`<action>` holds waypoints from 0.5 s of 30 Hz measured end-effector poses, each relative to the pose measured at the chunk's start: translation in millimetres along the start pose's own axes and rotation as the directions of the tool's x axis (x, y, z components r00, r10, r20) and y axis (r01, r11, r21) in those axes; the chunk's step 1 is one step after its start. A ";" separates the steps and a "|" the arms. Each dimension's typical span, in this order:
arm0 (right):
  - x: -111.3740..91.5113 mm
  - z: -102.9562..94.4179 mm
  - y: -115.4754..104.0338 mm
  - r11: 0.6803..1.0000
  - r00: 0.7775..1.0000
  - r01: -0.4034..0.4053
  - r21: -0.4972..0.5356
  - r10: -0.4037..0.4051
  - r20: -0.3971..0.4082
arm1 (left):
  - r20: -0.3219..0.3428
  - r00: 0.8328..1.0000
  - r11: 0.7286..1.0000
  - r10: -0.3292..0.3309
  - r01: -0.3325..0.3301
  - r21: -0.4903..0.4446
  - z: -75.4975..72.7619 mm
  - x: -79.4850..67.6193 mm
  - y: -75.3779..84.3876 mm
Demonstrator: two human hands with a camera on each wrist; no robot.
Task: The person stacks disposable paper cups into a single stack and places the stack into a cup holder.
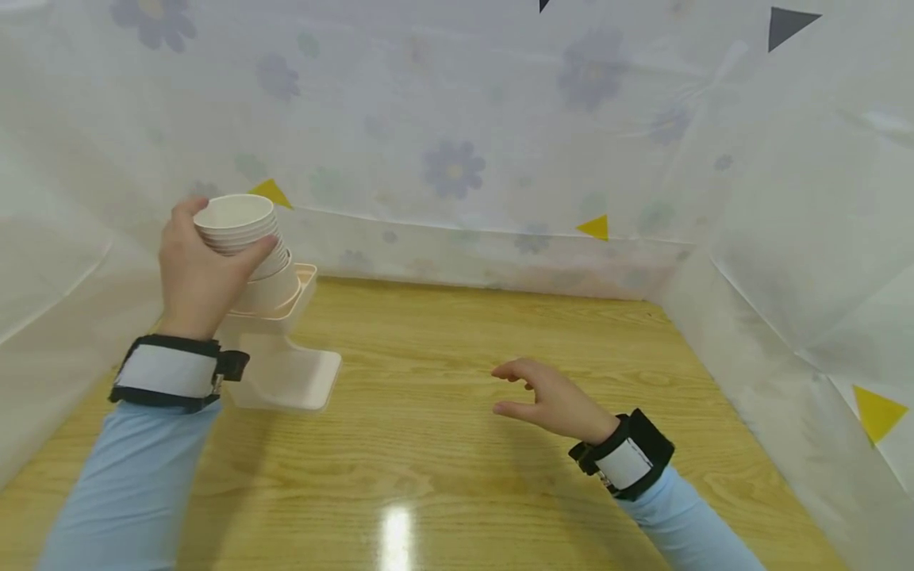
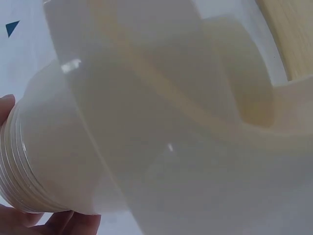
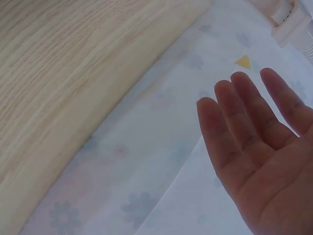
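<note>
My left hand point(image 1: 200, 270) grips a stack of white cups point(image 1: 239, 218), with the thumb on the near side and fingers round the back. The stack's lower end sits in the ring of a cream-white holder point(image 1: 303, 297), or just above it; I cannot tell which. In the left wrist view the nested rims of the cups point(image 2: 22, 166) lie between thumb and fingers, and the holder point(image 2: 195, 161) fills much of the view. Over the table's right half my right hand point(image 1: 553, 400) hovers, touching nothing. The right wrist view shows its palm point(image 3: 274, 176) bare and fingers extended.
The holder's flat base point(image 1: 300, 381) rests on the wood-grain table point(image 1: 428, 452) at the left. White flowered sheeting point(image 1: 457, 103) walls the back and both sides. Yellow triangles point(image 1: 594, 228) mark the sheeting.
</note>
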State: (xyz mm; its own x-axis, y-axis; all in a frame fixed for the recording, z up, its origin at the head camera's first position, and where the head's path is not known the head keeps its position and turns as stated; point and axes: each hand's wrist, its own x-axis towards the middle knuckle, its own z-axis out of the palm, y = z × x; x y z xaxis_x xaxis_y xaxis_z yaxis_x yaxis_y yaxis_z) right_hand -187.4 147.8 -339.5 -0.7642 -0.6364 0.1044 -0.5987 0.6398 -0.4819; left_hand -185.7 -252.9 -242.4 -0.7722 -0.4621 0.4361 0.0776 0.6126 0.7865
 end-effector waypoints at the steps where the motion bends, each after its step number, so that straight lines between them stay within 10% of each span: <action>1: -0.1 0.0 0.0 1.000 1.000 0.002 0.002 -0.002 0.000 | -0.002 1.000 1.000 0.002 -0.002 -0.001 0.2 -0.2 -0.8; 15: -1.0 0.7 0.2 1.000 1.000 0.001 -0.005 -0.001 -0.002 | -0.007 1.000 1.000 0.011 -0.011 0.013 2.4 -2.9 -6.6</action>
State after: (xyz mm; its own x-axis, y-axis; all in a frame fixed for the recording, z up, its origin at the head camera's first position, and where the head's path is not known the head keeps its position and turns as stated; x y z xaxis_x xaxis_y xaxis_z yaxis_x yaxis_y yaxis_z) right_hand -186.6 148.2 -340.4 -0.7642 -0.6362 0.1060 -0.6003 0.6415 -0.4776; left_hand -185.5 -254.1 -249.8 -0.7670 -0.4600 0.4474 0.0775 0.6257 0.7762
